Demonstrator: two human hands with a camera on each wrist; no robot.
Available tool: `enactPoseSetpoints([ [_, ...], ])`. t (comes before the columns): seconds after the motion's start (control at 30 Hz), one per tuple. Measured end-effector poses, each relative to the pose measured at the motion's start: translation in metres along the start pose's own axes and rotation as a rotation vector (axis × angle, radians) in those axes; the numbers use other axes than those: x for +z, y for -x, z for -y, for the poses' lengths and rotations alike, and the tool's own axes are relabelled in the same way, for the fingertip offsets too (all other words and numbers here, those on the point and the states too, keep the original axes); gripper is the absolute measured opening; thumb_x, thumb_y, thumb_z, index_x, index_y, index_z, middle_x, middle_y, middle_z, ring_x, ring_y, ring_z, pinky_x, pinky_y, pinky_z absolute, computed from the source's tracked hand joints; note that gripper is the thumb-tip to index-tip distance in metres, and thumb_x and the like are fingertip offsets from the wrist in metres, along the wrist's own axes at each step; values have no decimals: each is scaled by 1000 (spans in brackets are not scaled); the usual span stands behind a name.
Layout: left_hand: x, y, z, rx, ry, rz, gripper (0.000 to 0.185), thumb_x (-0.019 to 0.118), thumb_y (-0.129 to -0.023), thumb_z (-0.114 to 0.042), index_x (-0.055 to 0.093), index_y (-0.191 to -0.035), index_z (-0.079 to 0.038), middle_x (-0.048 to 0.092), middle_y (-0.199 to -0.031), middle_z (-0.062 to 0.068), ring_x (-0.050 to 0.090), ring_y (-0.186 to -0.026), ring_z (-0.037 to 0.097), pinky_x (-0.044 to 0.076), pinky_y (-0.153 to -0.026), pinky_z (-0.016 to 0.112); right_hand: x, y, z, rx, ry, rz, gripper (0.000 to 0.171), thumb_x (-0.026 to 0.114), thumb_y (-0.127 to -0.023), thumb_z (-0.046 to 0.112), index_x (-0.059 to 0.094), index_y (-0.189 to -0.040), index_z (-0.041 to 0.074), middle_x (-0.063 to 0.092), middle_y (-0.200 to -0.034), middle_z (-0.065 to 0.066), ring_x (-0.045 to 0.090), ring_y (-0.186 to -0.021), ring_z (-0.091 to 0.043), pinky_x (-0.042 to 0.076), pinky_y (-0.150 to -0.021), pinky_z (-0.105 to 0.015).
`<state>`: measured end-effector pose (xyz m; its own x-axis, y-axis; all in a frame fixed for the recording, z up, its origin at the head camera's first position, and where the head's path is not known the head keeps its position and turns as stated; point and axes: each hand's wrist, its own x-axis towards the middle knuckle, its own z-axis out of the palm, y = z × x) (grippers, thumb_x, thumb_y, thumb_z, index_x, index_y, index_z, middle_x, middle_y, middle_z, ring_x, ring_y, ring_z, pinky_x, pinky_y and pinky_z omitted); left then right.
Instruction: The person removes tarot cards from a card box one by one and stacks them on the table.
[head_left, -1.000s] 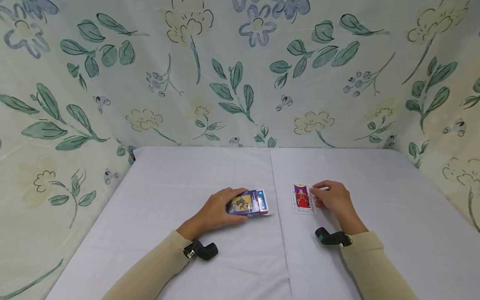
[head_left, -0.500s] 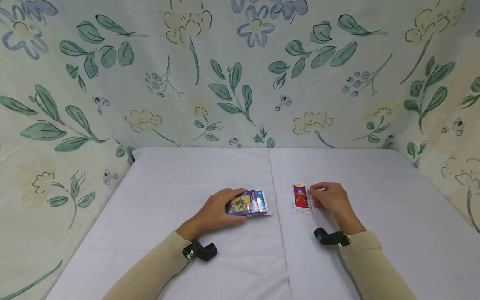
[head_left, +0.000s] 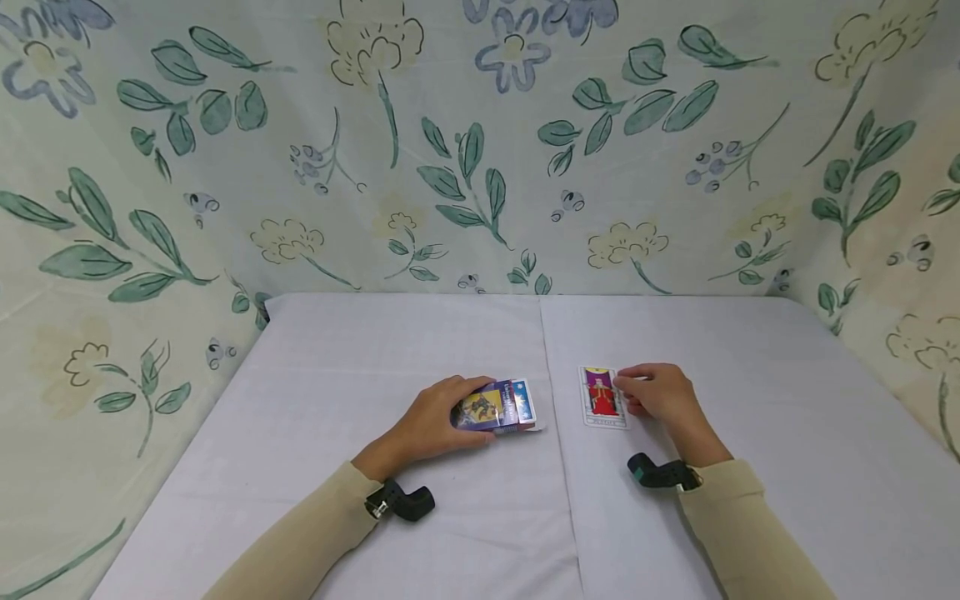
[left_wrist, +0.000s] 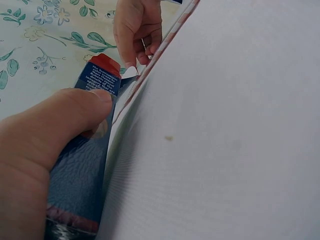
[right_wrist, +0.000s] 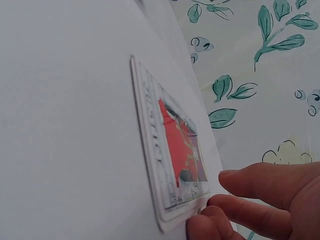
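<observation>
Squaring a small stack of cards beside its box

Looking down from the head camera, the left hand (head_left: 431, 421) lies over the card box (head_left: 498, 406) on the white table (head_left: 375, 350), fingers curled round its near side, thumb on the edge. The right hand (head_left: 660, 396) sits at the right edge of the card stack (head_left: 602, 397), which lies face up just across the table's centre seam, fingers bent and touching that edge. The two wrist cameras (head_left: 401, 502) ride on beige sleeves

The left wrist view shows the thumb (left_wrist: 75, 115) pressed on the box's (left_wrist: 82, 175) blue side, holding it flat; the far hand (left_wrist: 137, 30) shows beyond

From the right wrist, the fingertips (right_wrist: 220, 207) pinch the near corner of the stack (right_wrist: 167, 150), a red-robed figure on top. Several card edges show, slightly stepped

To do this well, I judge the pinch should stay light and low, nudging the edges flush without lifting the top card, while the other hand keeps the box from sliding
</observation>
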<state>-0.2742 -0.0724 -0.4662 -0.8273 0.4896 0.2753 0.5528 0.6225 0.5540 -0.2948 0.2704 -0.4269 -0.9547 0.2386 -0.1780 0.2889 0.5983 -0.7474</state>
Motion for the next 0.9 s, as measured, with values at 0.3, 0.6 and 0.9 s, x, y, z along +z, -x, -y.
enactPoseSetpoints([
  [0.3, 0, 0, 0, 3, 1, -5, 77, 74, -74, -60, 46, -141, -36, 55, -103, -12, 48, -87, 7, 42, -73, 27, -2, 3, 5, -5, -4, -6, 40, 63, -93, 28, 61, -123, 1, 61, -101, -21, 61, -69, -23, 49, -57, -19],
  [0.6, 1, 1, 1, 16, 7, -9, 76, 75, -74, -58, 47, -141, -35, 54, -100, -13, 48, -85, 7, 42, -71, 26, 9, 12, 18, -84, -39, 57, 39, 65, -91, 32, 61, -119, 6, 62, -103, -18, 65, -73, -21, 51, -62, -21],
  [0.9, 0, 1, -1, 14, 10, -15, 76, 75, -74, -57, 47, -141, -34, 54, -100, -12, 49, -85, 7, 42, -72, 27, 24, 28, 31, -193, -139, 104, 38, 69, -87, 42, 65, -111, 13, 65, -102, -11, 68, -80, -19, 53, -66, -22],
])
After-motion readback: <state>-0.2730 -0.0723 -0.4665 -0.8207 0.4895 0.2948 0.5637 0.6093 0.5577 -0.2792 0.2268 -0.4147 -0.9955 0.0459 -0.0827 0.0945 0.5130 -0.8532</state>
